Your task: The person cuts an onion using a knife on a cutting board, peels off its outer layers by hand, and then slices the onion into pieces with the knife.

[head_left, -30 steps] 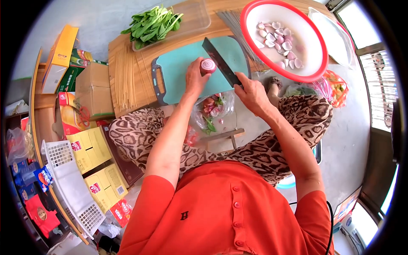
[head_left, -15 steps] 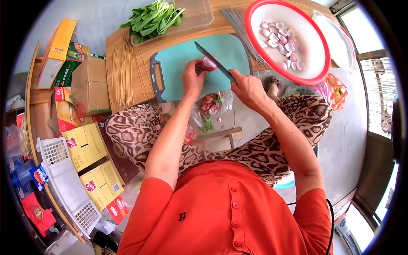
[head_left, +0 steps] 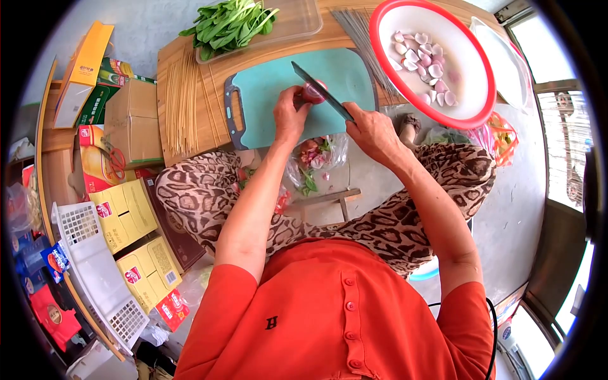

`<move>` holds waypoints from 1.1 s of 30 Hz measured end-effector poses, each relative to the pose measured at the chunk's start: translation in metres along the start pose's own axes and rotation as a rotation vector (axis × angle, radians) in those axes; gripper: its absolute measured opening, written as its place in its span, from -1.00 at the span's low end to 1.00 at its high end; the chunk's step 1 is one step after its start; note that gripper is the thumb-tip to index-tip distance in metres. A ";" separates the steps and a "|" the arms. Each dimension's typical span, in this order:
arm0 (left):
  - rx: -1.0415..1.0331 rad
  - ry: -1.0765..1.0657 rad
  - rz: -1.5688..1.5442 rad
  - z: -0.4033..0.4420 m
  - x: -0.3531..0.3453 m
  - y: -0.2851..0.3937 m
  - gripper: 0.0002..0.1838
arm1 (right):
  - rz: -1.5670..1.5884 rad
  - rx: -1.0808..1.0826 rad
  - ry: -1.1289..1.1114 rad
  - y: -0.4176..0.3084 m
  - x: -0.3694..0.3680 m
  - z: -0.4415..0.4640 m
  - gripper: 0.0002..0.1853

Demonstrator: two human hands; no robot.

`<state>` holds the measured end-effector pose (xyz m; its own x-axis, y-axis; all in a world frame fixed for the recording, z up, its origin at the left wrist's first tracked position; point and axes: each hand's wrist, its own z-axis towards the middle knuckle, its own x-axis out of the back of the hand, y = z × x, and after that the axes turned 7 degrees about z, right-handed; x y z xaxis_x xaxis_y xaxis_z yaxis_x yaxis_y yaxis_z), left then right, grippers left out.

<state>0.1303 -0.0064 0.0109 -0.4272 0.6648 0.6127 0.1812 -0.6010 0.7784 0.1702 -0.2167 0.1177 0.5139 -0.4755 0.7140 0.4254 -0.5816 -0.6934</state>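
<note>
Over the teal cutting board [head_left: 259,82], my left hand [head_left: 291,114] grips a red onion [head_left: 315,92] between thumb and fingers. A dark-bladed knife [head_left: 323,92] lies across the onion, its blade hiding part of it. My right hand [head_left: 373,132] is closed round the knife's handle, at the board's lower right. Up to the right, a white bowl with a red rim [head_left: 491,82] holds several onion pieces [head_left: 434,71].
Leafy greens [head_left: 229,28] lie in a clear tray [head_left: 307,22] behind the board. Wooden skewers [head_left: 182,104] are at its left, metal skewers [head_left: 366,47] at its right. Below hangs a plastic bag with scraps [head_left: 315,156]. Boxes [head_left: 132,120] stand at the left.
The knife has moved left from beside the onion and now lies over it. The onion has turned, so its ringed cut face no longer faces the camera.
</note>
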 end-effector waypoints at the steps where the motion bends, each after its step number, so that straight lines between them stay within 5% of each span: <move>1: 0.001 0.002 0.001 0.000 0.000 0.000 -0.57 | -0.001 -0.003 -0.003 -0.002 0.001 0.000 -0.68; 33: 0.053 0.034 -0.022 0.001 -0.002 0.015 -0.60 | -0.037 -0.018 -0.003 -0.005 -0.002 -0.002 -0.74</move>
<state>0.1352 -0.0160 0.0212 -0.4616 0.6616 0.5910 0.2180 -0.5612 0.7985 0.1654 -0.2141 0.1199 0.5005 -0.4514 0.7387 0.4308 -0.6103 -0.6648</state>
